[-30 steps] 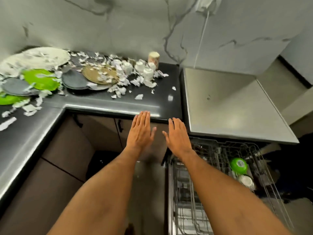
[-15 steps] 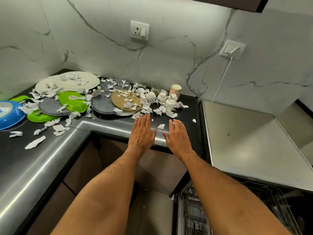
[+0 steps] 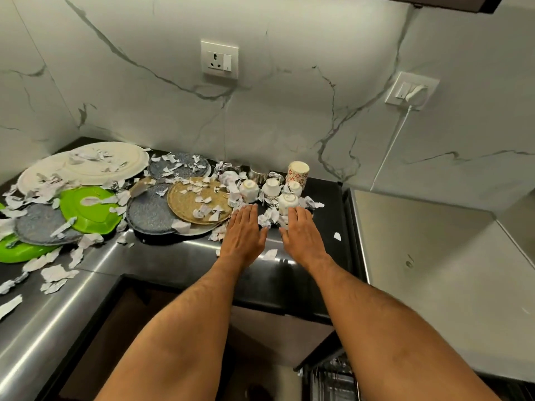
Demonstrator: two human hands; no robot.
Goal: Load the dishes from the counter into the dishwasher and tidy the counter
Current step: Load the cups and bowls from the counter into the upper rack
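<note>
Two flat, straight-fingered hands, left hand (image 3: pixel 242 237) and right hand (image 3: pixel 301 237), hover palm-down over a glossy black counter (image 3: pixel 173 261), holding nothing. Beyond the fingertips stand four small white cups (image 3: pixel 269 191) and one patterned cup (image 3: pixel 297 171). Left lie round overlapping plates (image 3: pixel 150 212), count unclear under torn paper scraps (image 3: pixel 55 274).

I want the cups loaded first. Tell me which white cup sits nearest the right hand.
The front white cup, just beyond the right hand. The other white cups stand farther back toward the wall.
</note>
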